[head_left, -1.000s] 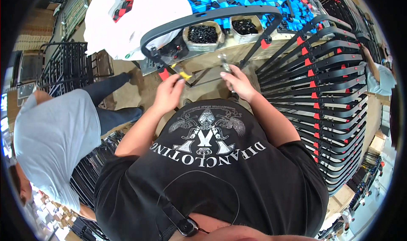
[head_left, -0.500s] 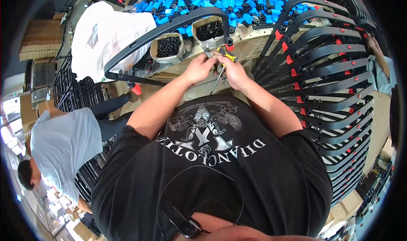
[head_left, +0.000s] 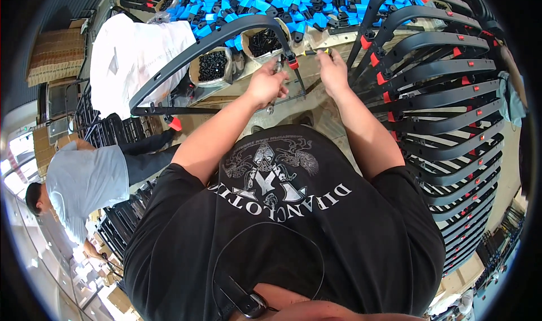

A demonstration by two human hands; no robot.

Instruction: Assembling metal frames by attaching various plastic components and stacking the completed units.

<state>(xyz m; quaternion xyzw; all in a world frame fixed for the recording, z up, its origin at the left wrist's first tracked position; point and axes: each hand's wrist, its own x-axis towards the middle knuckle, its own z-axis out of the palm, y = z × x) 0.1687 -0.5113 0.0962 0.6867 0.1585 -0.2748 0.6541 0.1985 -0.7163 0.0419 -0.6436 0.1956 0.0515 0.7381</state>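
My left hand (head_left: 266, 86) is closed around a metal wrench (head_left: 270, 110), whose ring-like end shows below the palm. Farther right, my right hand (head_left: 333, 74) has its fingertips on a screwdriver (head_left: 310, 53) with a yellow and black handle, by the table edge. Between and above the hands ends a black curved tube frame (head_left: 212, 40), with a red clip (head_left: 293, 63) near its tip. Its other end, with another red piece (head_left: 175, 123), lies left of my left forearm.
Two boxes of small black parts, one (head_left: 212, 66) and another (head_left: 263, 42), stand at the table edge. Blue and black plastic pieces (head_left: 265, 4) pile up behind. A white sack (head_left: 135, 61) is at left, stacked black frames (head_left: 446, 118) at right. Another person (head_left: 90, 177) stands at far left.
My hands have moved apart. The right one went right and up with the screwdriver, which has swung from pointing down to lying nearly level. The frame shifted slightly left in view.
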